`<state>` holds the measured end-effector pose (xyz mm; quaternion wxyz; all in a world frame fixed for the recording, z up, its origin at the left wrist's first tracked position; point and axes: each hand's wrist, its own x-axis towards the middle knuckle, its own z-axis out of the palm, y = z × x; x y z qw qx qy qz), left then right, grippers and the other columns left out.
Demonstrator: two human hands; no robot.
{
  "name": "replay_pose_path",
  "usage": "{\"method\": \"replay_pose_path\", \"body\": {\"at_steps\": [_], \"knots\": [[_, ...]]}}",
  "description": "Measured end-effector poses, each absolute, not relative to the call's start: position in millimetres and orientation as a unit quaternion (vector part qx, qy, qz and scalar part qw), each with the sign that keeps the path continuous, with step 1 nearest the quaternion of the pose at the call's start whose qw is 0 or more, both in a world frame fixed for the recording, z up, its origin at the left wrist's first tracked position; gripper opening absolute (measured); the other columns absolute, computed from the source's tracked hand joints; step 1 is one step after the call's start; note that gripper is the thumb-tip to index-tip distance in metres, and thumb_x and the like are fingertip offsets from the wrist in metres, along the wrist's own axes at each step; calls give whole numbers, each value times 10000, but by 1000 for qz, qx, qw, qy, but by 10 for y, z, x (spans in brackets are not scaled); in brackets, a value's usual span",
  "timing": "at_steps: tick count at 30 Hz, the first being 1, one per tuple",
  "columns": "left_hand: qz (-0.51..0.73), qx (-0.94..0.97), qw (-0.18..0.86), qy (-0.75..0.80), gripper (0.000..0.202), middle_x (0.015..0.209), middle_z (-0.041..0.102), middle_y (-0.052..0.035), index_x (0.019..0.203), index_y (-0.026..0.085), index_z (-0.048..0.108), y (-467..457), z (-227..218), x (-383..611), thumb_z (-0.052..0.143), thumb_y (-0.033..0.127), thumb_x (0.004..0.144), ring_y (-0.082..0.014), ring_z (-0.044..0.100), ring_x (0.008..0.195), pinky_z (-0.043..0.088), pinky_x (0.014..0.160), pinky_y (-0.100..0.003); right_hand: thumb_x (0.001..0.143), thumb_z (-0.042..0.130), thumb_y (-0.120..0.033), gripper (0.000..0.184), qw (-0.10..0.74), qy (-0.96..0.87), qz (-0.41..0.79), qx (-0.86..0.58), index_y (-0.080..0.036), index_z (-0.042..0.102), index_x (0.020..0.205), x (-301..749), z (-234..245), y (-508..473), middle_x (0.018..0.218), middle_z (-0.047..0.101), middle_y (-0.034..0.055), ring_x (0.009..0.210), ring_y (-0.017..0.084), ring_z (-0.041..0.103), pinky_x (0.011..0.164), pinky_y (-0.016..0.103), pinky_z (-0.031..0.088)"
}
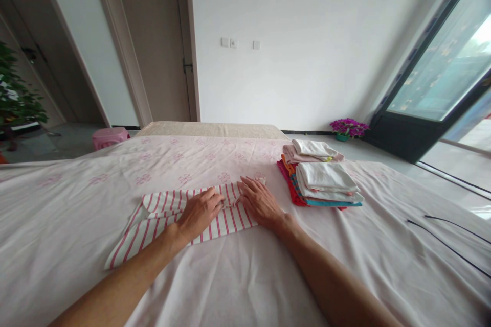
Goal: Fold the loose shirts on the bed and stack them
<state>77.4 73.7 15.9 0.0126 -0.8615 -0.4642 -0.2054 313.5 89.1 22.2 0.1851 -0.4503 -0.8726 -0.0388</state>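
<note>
A white garment-like cloth with red-pink stripes (166,225) lies partly folded on the bed sheet, its upper layer turned over and wrinkled. My left hand (201,214) rests at the middle of this cloth, fingers bent and drawn together on the fold's edge. At the cloth's right end, my right hand (261,200) lies palm down with its fingers stretched out, pressing on the fabric. Just what sits under the left fingertips is partly hidden.
To the right stands a pile of folded clothes (328,179), with another small folded stack (312,148) behind it. Pale pink flowered sheet (245,271) covers the bed. Black cords (441,240) lie at the right. A pink stool (110,138) and purple flowers (349,126) stand beyond.
</note>
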Motion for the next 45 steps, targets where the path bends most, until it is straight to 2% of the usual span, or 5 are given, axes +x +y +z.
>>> {"method": "replay_pose_path", "body": {"at_steps": [7,22,27,32,45], "knots": [[-202,-863,10,-463,198,1013,617,-29,1078,246,647,732,142,759,492,222,956,-165,619,960,486,844,-281,1022,353,-454,535,92,-819,-71,-561,-160,460,1456,3124,43,940,1544,392,147,1450,272,309,1185,464,213],[-260,-841,-44,-473,218,1054,620,-40,1071,227,656,732,93,674,470,215,957,-158,623,964,498,880,-287,1023,307,-412,534,88,-786,-38,-611,-141,406,1473,3174,23,1021,1553,376,150,1439,263,317,1164,471,224],[-279,-824,11,-494,239,1194,622,-77,1128,229,653,768,54,631,550,231,912,-216,582,1123,466,985,-373,1017,330,-414,525,98,-785,-34,-610,-147,415,1462,3174,41,1019,1536,404,141,1424,251,337,1164,454,226],[-241,-824,31,-511,343,1336,598,-109,1263,202,602,817,-25,595,457,302,969,-228,546,1241,424,1067,-406,1018,329,-404,509,99,-786,-33,-610,-155,429,1451,3169,67,1004,1526,419,135,1421,249,339,1162,446,226],[-139,-837,24,-529,578,1558,386,-152,1464,177,451,810,-137,528,355,492,989,-294,345,1447,301,1171,-511,1013,326,-415,514,98,-790,-35,-605,-157,438,1444,3188,48,1023,1517,427,136,1411,243,351,1164,422,224]]}}
